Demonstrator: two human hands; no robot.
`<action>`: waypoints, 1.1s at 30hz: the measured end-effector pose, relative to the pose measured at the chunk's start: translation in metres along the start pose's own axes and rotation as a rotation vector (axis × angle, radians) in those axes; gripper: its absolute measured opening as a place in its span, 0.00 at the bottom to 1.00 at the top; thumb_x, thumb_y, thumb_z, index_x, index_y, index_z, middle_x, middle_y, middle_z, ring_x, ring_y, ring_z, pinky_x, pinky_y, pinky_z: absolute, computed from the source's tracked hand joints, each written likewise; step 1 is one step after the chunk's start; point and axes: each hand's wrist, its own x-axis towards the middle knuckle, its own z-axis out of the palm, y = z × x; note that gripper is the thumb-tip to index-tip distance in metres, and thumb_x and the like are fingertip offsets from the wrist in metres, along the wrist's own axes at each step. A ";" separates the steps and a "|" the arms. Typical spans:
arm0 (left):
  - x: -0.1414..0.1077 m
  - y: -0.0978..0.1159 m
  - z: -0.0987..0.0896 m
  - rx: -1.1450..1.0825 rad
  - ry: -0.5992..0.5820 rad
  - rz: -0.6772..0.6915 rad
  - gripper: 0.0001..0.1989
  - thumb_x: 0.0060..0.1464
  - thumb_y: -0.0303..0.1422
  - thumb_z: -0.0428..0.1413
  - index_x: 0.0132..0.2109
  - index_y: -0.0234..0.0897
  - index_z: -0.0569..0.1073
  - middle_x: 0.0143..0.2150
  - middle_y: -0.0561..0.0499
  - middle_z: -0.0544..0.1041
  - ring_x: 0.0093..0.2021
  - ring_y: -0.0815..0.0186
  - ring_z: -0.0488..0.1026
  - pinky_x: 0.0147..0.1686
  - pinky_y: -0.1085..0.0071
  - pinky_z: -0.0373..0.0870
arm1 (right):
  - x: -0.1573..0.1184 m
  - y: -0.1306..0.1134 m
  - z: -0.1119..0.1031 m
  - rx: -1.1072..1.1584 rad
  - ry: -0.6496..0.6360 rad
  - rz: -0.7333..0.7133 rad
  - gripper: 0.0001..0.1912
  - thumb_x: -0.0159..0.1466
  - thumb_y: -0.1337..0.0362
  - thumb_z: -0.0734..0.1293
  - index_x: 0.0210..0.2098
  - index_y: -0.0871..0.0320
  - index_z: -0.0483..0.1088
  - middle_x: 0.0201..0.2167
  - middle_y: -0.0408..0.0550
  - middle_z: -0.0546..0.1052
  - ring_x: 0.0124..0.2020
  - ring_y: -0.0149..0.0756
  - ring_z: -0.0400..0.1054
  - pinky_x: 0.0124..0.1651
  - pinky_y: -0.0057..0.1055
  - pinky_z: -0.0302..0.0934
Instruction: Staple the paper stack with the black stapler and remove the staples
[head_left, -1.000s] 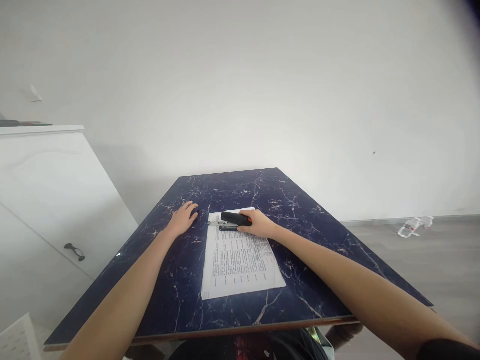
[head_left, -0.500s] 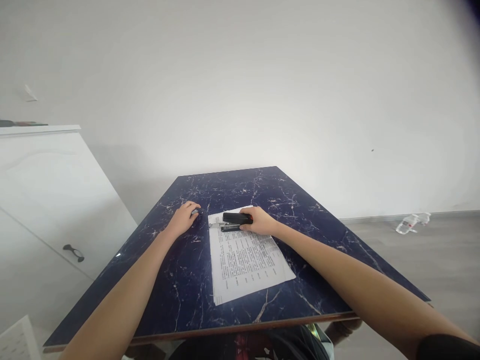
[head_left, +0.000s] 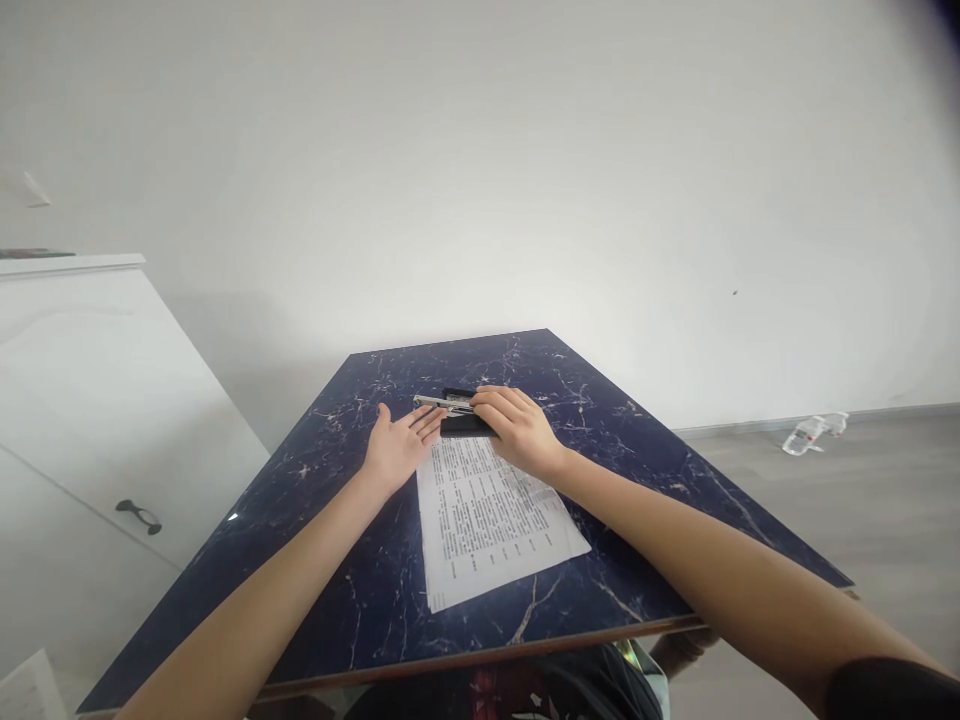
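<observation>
A black stapler [head_left: 466, 426] with its metal inner rail swung out lies across the far end of a stack of printed sheets [head_left: 495, 520]. My right hand [head_left: 519, 428] wraps round the stapler's right end. Beside its left end, my left hand [head_left: 403, 445] is turned palm up with fingers spread, the fingertips at the metal rail; nothing is seen gripped in it. Part of the stapler is hidden behind my fingers.
The sheets lie on a dark blue marbled table [head_left: 360, 560] against a white wall. At the left stands a white cabinet [head_left: 90, 400] with a dark handle. A plastic bottle [head_left: 802, 436] lies on the floor at the right.
My left hand has moved right to the stapler and turned palm up, its small dark item no longer visible. The stapler has shifted slightly away from me, its parts spread wider.
</observation>
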 end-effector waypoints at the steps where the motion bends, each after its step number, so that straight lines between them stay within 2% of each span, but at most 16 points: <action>1: -0.002 0.000 0.003 -0.044 -0.010 -0.016 0.42 0.65 0.61 0.34 0.61 0.29 0.69 0.60 0.30 0.74 0.60 0.48 0.74 0.57 0.54 0.75 | 0.001 -0.001 0.000 -0.078 0.001 -0.067 0.18 0.72 0.76 0.56 0.52 0.55 0.71 0.56 0.55 0.75 0.64 0.47 0.64 0.59 0.45 0.62; 5: -0.009 0.002 0.018 -0.186 -0.026 -0.090 0.41 0.68 0.57 0.34 0.59 0.22 0.70 0.49 0.29 0.78 0.45 0.52 0.80 0.46 0.59 0.79 | 0.004 -0.003 0.004 -0.301 -0.001 -0.250 0.14 0.72 0.76 0.58 0.50 0.58 0.71 0.54 0.56 0.76 0.62 0.48 0.65 0.55 0.43 0.63; 8: -0.010 0.003 0.022 -0.210 0.026 -0.161 0.34 0.70 0.51 0.40 0.57 0.20 0.71 0.42 0.32 0.78 0.35 0.58 0.79 0.42 0.61 0.80 | 0.005 -0.003 0.008 -0.295 -0.022 -0.211 0.14 0.70 0.78 0.58 0.47 0.59 0.70 0.52 0.56 0.77 0.57 0.47 0.67 0.52 0.42 0.63; 10: -0.008 0.005 0.019 -0.184 0.120 -0.189 0.27 0.71 0.45 0.45 0.55 0.21 0.71 0.41 0.34 0.78 0.33 0.60 0.78 0.41 0.61 0.80 | 0.005 -0.001 0.009 -0.191 0.004 -0.041 0.15 0.67 0.80 0.60 0.45 0.58 0.70 0.49 0.55 0.77 0.52 0.46 0.69 0.48 0.39 0.63; 12: -0.005 0.010 0.013 -0.165 0.252 -0.150 0.18 0.70 0.38 0.49 0.50 0.23 0.73 0.37 0.37 0.77 0.30 0.63 0.76 0.33 0.67 0.79 | 0.004 0.003 0.007 -0.026 0.026 0.233 0.12 0.63 0.78 0.64 0.42 0.57 0.69 0.43 0.52 0.78 0.44 0.44 0.71 0.41 0.36 0.63; 14: -0.003 0.020 0.006 -0.174 0.354 -0.027 0.12 0.68 0.33 0.50 0.43 0.27 0.73 0.30 0.45 0.72 0.23 0.69 0.70 0.19 0.75 0.69 | 0.004 0.007 0.003 0.180 -0.044 0.505 0.07 0.61 0.70 0.69 0.39 0.57 0.69 0.36 0.48 0.77 0.36 0.41 0.71 0.34 0.32 0.61; 15: -0.004 0.026 0.004 -0.187 0.365 0.057 0.10 0.67 0.30 0.50 0.39 0.29 0.72 0.27 0.49 0.69 0.20 0.72 0.65 0.16 0.76 0.62 | 0.003 0.008 0.002 0.282 -0.113 0.601 0.07 0.61 0.65 0.71 0.37 0.57 0.69 0.34 0.46 0.77 0.32 0.39 0.70 0.32 0.31 0.60; 17: -0.006 0.038 0.001 -0.215 0.292 0.212 0.07 0.62 0.25 0.49 0.36 0.30 0.71 0.26 0.52 0.65 0.19 0.74 0.60 0.16 0.77 0.59 | 0.003 0.009 0.002 0.437 -0.269 0.681 0.12 0.60 0.58 0.74 0.35 0.57 0.70 0.31 0.45 0.76 0.28 0.37 0.69 0.29 0.30 0.58; 19: -0.011 0.047 0.004 -0.225 0.137 0.276 0.07 0.55 0.19 0.50 0.37 0.30 0.72 0.29 0.51 0.67 0.23 0.74 0.64 0.21 0.77 0.64 | 0.002 0.005 0.006 0.486 -0.372 0.656 0.13 0.59 0.56 0.75 0.34 0.57 0.71 0.30 0.44 0.76 0.28 0.36 0.69 0.29 0.30 0.57; 21: -0.015 0.050 0.011 -0.182 -0.006 0.254 0.13 0.50 0.15 0.50 0.40 0.30 0.73 0.34 0.49 0.69 0.28 0.73 0.67 0.26 0.77 0.67 | 0.002 0.000 0.012 0.450 -0.432 0.600 0.14 0.58 0.57 0.77 0.31 0.57 0.70 0.28 0.43 0.74 0.28 0.35 0.67 0.29 0.30 0.56; 24: -0.021 0.045 0.023 -0.002 -0.119 0.216 0.17 0.51 0.13 0.53 0.45 0.31 0.75 0.40 0.47 0.73 0.35 0.72 0.72 0.32 0.77 0.70 | 0.001 -0.008 0.018 0.362 -0.477 0.518 0.17 0.58 0.55 0.78 0.29 0.57 0.68 0.27 0.43 0.73 0.28 0.36 0.67 0.30 0.32 0.57; 26: -0.025 0.038 0.029 0.126 -0.164 0.212 0.14 0.56 0.16 0.57 0.47 0.33 0.76 0.47 0.45 0.74 0.45 0.67 0.75 0.42 0.73 0.74 | 0.003 -0.011 0.016 0.336 -0.376 0.441 0.18 0.60 0.52 0.77 0.37 0.57 0.71 0.34 0.47 0.75 0.35 0.40 0.70 0.36 0.35 0.62; 29: -0.031 0.028 0.038 0.258 -0.277 0.205 0.10 0.61 0.25 0.61 0.49 0.38 0.75 0.56 0.45 0.73 0.60 0.55 0.73 0.58 0.61 0.71 | 0.007 -0.016 0.005 0.352 -0.087 0.270 0.21 0.65 0.55 0.74 0.53 0.55 0.69 0.48 0.52 0.74 0.49 0.45 0.69 0.49 0.41 0.65; 31: -0.036 0.024 0.043 0.324 -0.377 0.178 0.13 0.62 0.29 0.61 0.52 0.43 0.72 0.62 0.45 0.70 0.63 0.50 0.71 0.60 0.56 0.70 | 0.011 -0.020 -0.002 0.365 0.028 0.157 0.21 0.68 0.58 0.71 0.58 0.53 0.66 0.52 0.53 0.73 0.53 0.46 0.67 0.55 0.44 0.64; 33: -0.040 0.021 0.046 0.364 -0.467 0.128 0.17 0.63 0.31 0.61 0.56 0.47 0.70 0.64 0.45 0.69 0.63 0.49 0.71 0.58 0.56 0.72 | 0.013 -0.025 -0.006 0.365 0.051 0.076 0.21 0.69 0.58 0.71 0.59 0.51 0.67 0.53 0.52 0.74 0.54 0.47 0.67 0.57 0.47 0.62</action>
